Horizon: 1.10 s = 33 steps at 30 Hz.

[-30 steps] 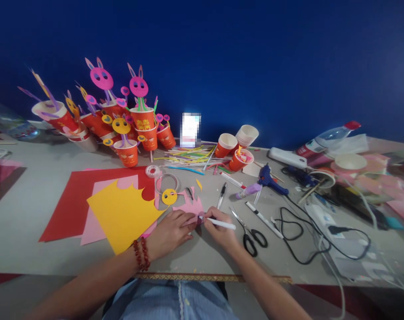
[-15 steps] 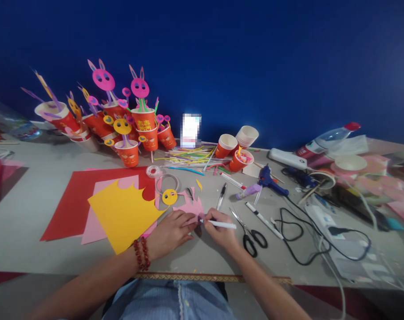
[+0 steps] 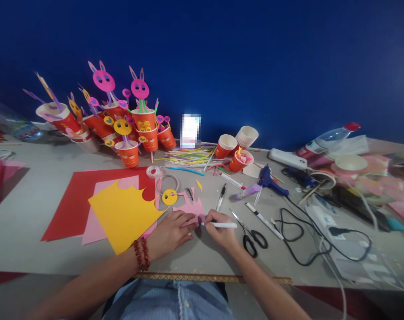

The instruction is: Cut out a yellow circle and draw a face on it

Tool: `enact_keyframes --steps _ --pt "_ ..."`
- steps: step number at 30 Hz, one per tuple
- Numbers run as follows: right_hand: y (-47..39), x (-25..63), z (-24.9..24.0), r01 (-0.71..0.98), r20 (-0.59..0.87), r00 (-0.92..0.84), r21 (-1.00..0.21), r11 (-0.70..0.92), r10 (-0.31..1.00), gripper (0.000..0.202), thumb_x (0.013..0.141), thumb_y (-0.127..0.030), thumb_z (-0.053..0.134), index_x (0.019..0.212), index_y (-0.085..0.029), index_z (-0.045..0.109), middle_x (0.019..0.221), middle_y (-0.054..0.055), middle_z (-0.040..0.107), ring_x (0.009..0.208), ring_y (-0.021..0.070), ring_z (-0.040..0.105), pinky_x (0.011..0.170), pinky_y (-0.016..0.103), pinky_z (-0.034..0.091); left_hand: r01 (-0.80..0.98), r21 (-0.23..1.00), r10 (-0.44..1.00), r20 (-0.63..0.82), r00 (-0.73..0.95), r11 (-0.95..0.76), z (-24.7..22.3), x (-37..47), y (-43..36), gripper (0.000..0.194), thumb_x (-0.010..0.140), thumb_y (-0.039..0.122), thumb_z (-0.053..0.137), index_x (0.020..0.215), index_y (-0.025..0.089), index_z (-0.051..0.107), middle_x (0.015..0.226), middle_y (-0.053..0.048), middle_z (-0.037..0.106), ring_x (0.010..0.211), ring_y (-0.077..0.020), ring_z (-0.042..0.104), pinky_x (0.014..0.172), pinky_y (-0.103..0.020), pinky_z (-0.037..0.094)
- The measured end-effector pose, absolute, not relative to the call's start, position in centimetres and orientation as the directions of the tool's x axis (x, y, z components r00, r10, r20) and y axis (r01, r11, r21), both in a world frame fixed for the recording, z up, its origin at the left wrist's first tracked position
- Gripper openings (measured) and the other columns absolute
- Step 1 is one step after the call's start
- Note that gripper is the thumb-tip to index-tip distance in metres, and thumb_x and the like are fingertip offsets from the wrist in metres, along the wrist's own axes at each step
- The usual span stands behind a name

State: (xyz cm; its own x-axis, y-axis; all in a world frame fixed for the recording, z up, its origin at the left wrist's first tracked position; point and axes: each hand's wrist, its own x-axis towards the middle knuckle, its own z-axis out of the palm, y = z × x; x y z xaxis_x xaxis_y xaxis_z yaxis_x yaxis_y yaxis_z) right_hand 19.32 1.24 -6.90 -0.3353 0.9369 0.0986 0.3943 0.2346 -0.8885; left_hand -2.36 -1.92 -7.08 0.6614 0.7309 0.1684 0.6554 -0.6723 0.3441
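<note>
A jagged-edged piece of pink paper lies on the grey table in front of me. My left hand rests on its lower left part, fingers extended and pressing it down. Pinched in my right hand is a white pen, its tip at the paper's lower right edge. A small dark patch shows on the paper by the tip. Just above my left hand sits a round yellow face cutout. Yellow paper with a scalloped edge lies left of that hand.
Black-handled scissors, a capped marker and a blue glue gun with its looping cable lie to the right. Decorated red cups stand at the back left, beside coloured sticks. A tape roll sits near the red sheet.
My right hand and the pen have shifted very slightly downward. My left hand stays on the pink paper.
</note>
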Motion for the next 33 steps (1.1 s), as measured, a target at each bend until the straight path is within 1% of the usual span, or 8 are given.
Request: enact_keyframes --steps 5,11,19,25,33 --pt "1.26 19.41 -7.06 0.353 0.122 -0.338 -0.903 0.246 0.933 0.014 0.072 -0.017 0.051 0.058 -0.02 0.049 0.053 -0.003 0.048 0.05 0.0125 0.041 0.05 0.026 0.031 0.657 0.341 0.731 0.169 0.661 -0.673 -7.15 -2.36 -1.89 0.037 0.093 0.029 0.061 0.128 0.019 0.054 0.132 -0.009 0.057 0.115 -0.0249 0.051 0.099 -0.041 0.042" --pt "1.27 19.4 -7.06 0.34 0.142 -0.257 -0.913 0.227 0.956 0.015 0.076 -0.018 0.05 0.062 -0.021 0.05 0.058 -0.003 0.047 0.053 0.0133 0.041 0.051 0.026 0.032 0.656 0.337 0.728 0.168 0.665 -0.676 -7.26 -2.35 -1.87 0.038 0.093 0.03 0.061 0.128 0.018 0.054 0.131 -0.009 0.057 0.114 -0.0253 0.051 0.098 -0.041 0.042" --pt "1.38 19.15 -7.39 0.379 0.104 -0.293 -0.9 0.215 0.95 0.013 0.078 -0.021 0.052 0.066 -0.02 0.053 0.058 -0.004 0.048 0.052 0.0117 0.042 0.05 0.024 0.032 0.653 0.316 0.72 0.181 0.67 -0.688 -7.5 -2.38 -1.91 0.04 0.093 0.029 0.06 0.131 0.018 0.052 0.13 -0.01 0.057 0.114 -0.0254 0.052 0.098 -0.042 0.042" --pt "1.32 19.26 -7.55 0.39 0.114 -0.305 -0.891 0.233 0.946 0.014 0.08 -0.021 0.051 0.066 -0.02 0.053 0.058 -0.004 0.047 0.053 0.0115 0.042 0.051 0.023 0.032 0.656 0.319 0.723 0.178 0.667 -0.684 -7.27 -2.38 -1.89 0.038 0.092 0.029 0.062 0.127 0.018 0.054 0.13 -0.009 0.057 0.113 -0.0253 0.051 0.097 -0.041 0.043" --pt "1.33 19.16 -7.42 0.435 0.109 -0.301 -0.868 0.238 0.947 0.013 0.078 -0.021 0.051 0.065 -0.02 0.052 0.057 -0.004 0.048 0.052 0.0115 0.042 0.051 0.023 0.032 0.655 0.317 0.722 0.182 0.668 -0.686 -7.41 -2.39 -1.94 0.039 0.092 0.029 0.061 0.129 0.018 0.053 0.131 -0.01 0.057 0.114 -0.0252 0.051 0.098 -0.041 0.042"
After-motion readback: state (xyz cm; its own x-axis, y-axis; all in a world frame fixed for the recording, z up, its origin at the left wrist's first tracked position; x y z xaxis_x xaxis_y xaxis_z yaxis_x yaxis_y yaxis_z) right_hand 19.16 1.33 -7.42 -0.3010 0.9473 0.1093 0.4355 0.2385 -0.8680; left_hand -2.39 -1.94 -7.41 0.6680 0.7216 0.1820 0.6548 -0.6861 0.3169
